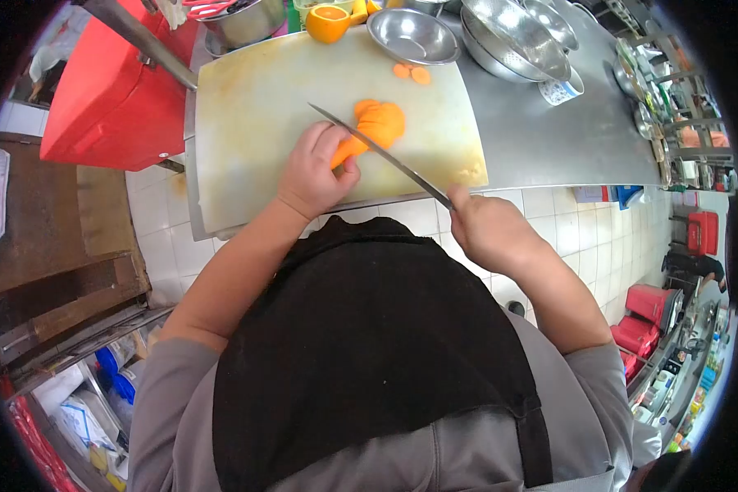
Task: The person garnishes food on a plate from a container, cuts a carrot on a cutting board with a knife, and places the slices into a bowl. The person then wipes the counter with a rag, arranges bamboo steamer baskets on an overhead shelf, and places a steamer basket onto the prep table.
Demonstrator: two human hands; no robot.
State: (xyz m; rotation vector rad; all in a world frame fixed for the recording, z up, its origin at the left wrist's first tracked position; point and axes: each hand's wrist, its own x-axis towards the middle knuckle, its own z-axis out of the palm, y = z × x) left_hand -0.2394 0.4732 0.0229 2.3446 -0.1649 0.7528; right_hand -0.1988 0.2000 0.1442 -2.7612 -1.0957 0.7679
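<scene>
On the cutting board (254, 123), my left hand (318, 166) is closed around the end of a carrot (349, 151). A long knife (402, 166) is held by its handle in my right hand (490, 228), at the board's front right edge. Its blade runs diagonally up and left, over the carrot close to my left fingertips. Overlapping orange slices (381, 123) lie just beyond the blade. A few small carrot pieces (419, 75) sit farther back, beside a shallow metal bowl (413, 35).
At the back stand a cut orange (328, 24) and a metal pot (250, 22). Metal colanders (517, 41) and a patterned cup (562, 88) are on the steel counter (582, 139). A red bin (115, 90) stands left of the board.
</scene>
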